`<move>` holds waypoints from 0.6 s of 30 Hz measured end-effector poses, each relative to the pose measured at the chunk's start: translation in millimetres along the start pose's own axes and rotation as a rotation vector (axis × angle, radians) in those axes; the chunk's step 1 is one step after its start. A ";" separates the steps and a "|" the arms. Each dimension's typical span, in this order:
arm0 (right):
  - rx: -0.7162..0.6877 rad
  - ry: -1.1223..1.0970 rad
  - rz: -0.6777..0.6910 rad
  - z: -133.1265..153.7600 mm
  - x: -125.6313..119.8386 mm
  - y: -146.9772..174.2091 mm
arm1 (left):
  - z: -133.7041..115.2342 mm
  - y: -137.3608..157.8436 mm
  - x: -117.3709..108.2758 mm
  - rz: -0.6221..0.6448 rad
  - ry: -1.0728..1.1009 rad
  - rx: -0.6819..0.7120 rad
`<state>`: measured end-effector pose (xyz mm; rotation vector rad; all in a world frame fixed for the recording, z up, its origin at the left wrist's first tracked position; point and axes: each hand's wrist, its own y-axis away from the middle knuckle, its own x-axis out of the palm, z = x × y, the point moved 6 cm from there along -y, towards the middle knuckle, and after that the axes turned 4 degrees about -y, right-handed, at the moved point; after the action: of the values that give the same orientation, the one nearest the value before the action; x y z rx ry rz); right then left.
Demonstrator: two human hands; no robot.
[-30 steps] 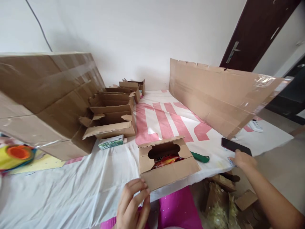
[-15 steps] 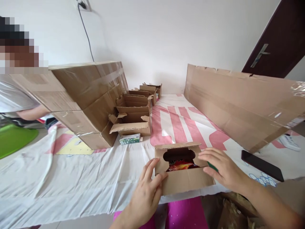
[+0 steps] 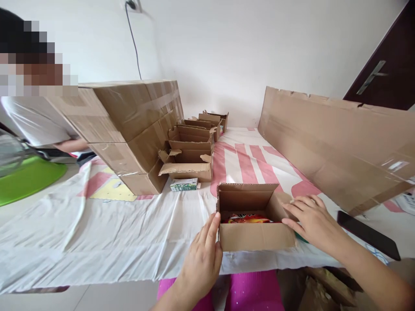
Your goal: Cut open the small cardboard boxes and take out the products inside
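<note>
A small cardboard box (image 3: 256, 237) stands at the table's front edge with its top uncovered. Inside it lies a red and yellow glossy packet (image 3: 249, 218), partly hidden by the front wall. My left hand (image 3: 202, 248) rests against the box's left side, fingers stretched out. On the opposite side, my right hand (image 3: 311, 220) touches the right wall with its fingers extended and the thumb near the front corner. Something green (image 3: 302, 238) shows under my right hand, mostly covered, so its kind is unclear.
Several open cardboard boxes (image 3: 191, 170) form a row beside stacked large cartons (image 3: 123, 125). A small green-and-white box (image 3: 184, 184) lies before them. A large cardboard panel (image 3: 333, 147) stands on the right, near a black phone (image 3: 368, 233). Another person (image 3: 39, 116) is at the left.
The small side flaps that partly covered the box opening have been spread outward, so the inside shows more. Both hands have moved to the box's outer sides. The view has shifted slightly.
</note>
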<state>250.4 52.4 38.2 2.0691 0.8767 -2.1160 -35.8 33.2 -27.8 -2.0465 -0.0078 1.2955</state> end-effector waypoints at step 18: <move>-0.120 -0.053 0.664 42.1 48.2 -38.4 | -6.4 -0.1 -18.4 0.019 0.186 0.183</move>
<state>191.5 83.1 4.3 1.8755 0.2376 -1.6978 -39.9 23.2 -11.6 -2.0043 0.2083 1.0707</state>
